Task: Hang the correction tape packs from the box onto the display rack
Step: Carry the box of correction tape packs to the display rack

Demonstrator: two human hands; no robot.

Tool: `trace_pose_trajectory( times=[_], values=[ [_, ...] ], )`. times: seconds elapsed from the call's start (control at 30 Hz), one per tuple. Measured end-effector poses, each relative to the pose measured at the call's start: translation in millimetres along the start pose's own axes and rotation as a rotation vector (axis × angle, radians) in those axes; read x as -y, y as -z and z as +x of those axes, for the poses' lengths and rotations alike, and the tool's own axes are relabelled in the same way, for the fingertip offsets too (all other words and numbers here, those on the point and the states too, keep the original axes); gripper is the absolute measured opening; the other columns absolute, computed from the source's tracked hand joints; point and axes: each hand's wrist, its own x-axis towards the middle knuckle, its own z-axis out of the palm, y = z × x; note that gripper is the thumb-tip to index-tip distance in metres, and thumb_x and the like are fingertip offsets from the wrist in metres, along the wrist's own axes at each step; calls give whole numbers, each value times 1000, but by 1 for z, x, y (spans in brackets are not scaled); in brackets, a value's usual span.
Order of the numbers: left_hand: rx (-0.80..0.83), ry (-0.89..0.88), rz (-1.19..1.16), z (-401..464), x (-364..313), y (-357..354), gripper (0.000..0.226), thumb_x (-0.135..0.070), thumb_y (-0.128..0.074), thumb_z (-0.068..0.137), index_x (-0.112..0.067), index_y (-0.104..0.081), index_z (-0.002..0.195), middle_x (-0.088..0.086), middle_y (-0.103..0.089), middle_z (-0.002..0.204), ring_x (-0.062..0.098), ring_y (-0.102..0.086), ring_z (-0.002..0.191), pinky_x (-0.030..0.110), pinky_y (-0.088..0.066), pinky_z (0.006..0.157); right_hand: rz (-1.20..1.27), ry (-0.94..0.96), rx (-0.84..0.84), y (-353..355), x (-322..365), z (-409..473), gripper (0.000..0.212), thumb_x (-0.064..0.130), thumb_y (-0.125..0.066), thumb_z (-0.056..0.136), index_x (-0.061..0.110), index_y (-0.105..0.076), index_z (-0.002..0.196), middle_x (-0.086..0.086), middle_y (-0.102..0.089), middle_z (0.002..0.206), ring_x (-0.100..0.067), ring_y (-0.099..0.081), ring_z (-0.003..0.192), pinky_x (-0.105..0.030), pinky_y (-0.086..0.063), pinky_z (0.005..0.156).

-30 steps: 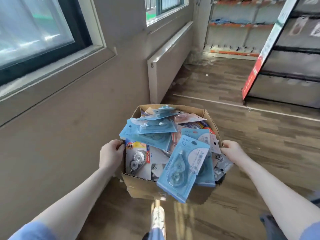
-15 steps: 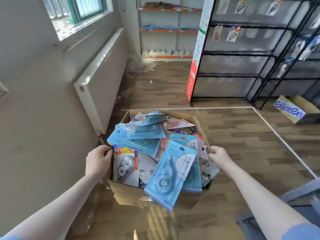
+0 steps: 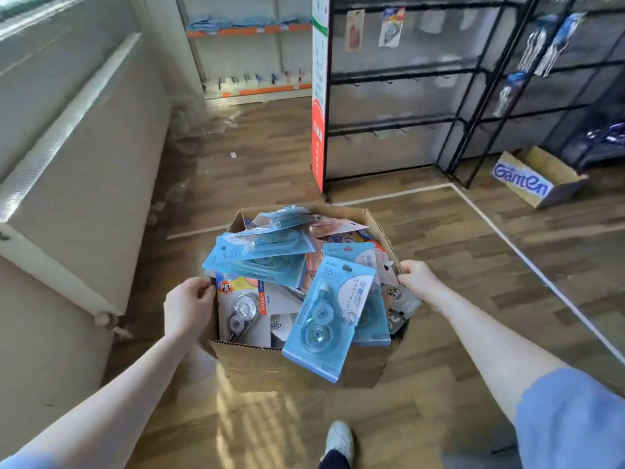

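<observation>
Wood-plank floor (image 3: 422, 265), black display rack (image 3: 399, 72), both hands' grip clutching cardboard box (image 3: 270, 367) rims.

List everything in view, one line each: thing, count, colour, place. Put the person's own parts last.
box: one, brown cardboard, held up in front of the person.
tape packs: many, mostly light blue, some white or grey, heaped in the box; one blue pack overhangs the near edge.
rack: black wire, ahead on the right, hooks mostly bare, two packs hung near the top.
Ganten box: one, brown with blue lettering, on the floor at the right.
radiator: one, white, on the left wall.
shelves: white and orange, at the far wall.
floor: wood planks with white lines.
shoe: one, white, bottom centre.
left hand: grips the box's left edge.
right hand: grips the box's right edge.
</observation>
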Motion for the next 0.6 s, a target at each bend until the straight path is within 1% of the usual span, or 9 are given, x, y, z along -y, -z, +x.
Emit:
trace_pose_trajectory(
  times=[0.07,0.13,0.17,0.27,0.4,0.5,0.6],
  values=[
    [6,-17,-4,29,-32,-27,13,-13,-59,86,-4,-68,84,14,-69,88,34,-58,84,36,-45,72,-25,-1,-22,28,7,38,18,-4,-48,78,9,-48,66,-10,-49,68,-18,-41,66,-29,-27,55],
    [20,-35,18,55,-62,-49,15,-13,-56,86,-3,-66,80,15,-67,84,33,-55,79,34,-40,66,-25,16,-61,55,14,70,27,-7,-47,76,11,-38,59,-8,-40,63,-18,-36,63,-31,-22,55],
    [26,-39,27,68,-78,-58,16,-13,-55,86,-3,-65,79,15,-66,83,31,-52,76,32,-36,64,-22,13,-75,68,16,85,28,-8,-46,76,12,-36,58,-9,-38,63,-18,-35,64,-31,-21,56],
    [38,-58,16,111,-122,-87,16,-12,-55,86,-2,-65,79,14,-66,83,26,-46,72,29,-31,63,-6,1,-109,106,21,128,28,-8,-47,77,12,-36,59,-9,-38,64,-18,-34,64,-31,-21,55],
    [58,-104,-3,164,-174,-128,16,-12,-55,86,-3,-65,77,14,-66,81,29,-50,74,31,-33,62,-13,-10,-158,145,18,183,29,-7,-47,79,11,-39,58,-6,-43,62,-18,-37,61,-29,-25,53],
    [82,-129,-27,203,-211,-168,16,-12,-56,86,-3,-64,76,14,-65,79,30,-49,74,31,-33,62,7,-38,-185,171,8,231,28,-5,-48,79,13,-42,57,-6,-47,64,-20,-41,64,-29,-28,56],
    [118,-128,-43,246,-244,-214,15,-13,-57,85,-5,-64,75,12,-65,78,28,-50,74,30,-33,63,12,-62,-192,194,0,287,27,-4,-48,78,12,-42,58,-8,-49,65,-20,-42,66,-30,-30,58]
  ],
)
